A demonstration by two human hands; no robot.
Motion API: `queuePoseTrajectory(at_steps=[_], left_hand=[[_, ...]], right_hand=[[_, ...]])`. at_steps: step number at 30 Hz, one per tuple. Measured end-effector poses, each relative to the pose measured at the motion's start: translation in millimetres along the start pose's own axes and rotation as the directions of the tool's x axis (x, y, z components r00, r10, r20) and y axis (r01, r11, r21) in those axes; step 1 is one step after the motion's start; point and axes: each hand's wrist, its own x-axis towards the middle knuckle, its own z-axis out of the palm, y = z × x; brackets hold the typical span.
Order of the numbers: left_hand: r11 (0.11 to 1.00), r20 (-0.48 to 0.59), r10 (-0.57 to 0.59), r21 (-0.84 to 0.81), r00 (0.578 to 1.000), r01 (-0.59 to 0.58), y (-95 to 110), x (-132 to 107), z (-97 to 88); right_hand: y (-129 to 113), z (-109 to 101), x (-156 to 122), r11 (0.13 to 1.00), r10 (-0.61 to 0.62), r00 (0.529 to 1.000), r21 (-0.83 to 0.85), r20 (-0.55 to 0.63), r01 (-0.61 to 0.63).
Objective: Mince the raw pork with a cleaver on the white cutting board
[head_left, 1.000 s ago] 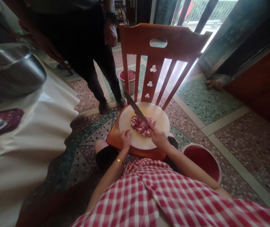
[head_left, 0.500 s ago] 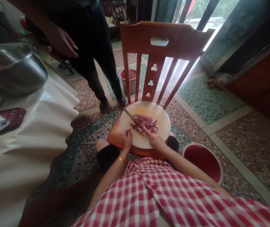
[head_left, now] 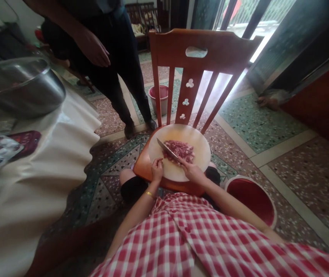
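A round pale cutting board (head_left: 193, 136) lies on the seat of a wooden chair (head_left: 199, 50) in front of me. A pile of chopped red meat (head_left: 183, 150) sits on the board. My right hand (head_left: 191, 171) is closed around the handle of a knife (head_left: 166, 149), whose blade lies low across the left side of the meat. My left hand (head_left: 157, 169) rests with curled fingers on the board's near left edge.
A person in dark trousers (head_left: 118, 65) stands beyond the chair at the left, one hand hanging open. A steel bowl (head_left: 20, 86) and a phone (head_left: 23, 140) sit on a white-clothed table at left. A red bucket (head_left: 252, 196) stands at my right, a pink one (head_left: 160, 98) behind the chair.
The knife came down from a raised tilt onto the meat. The standing person shifted and their hand swung into view at the upper left. My view moved slightly.
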Motion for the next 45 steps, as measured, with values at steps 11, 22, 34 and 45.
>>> queuePoseTrajectory(at_steps=[11, 22, 34, 45], left_hand=[[1.000, 0.016, 0.008, 0.014, 1.000, -0.008, 0, -1, -0.7], [0.999, 0.022, 0.040, 0.007, 0.999, -0.041, -5, 0, -0.6], [1.000, 0.030, 0.029, -0.001, 0.999, -0.029, -7, 0, 0.2], [0.999, 0.041, 0.030, 0.013, 0.999, -0.030, -5, -1, 0.0]], right_hand=[[3, -2, 3, 1.000, -0.007, 1.000, 0.000, -0.008, 0.007], [4, 4, 2, 1.000, -0.020, 1.000, 0.022, -0.006, 0.020], [1, 2, 3, 0.999, -0.024, 0.999, 0.024, -0.021, 0.024], [1, 0, 9, 0.998, 0.037, 0.999, 0.049, -0.022, -0.036]])
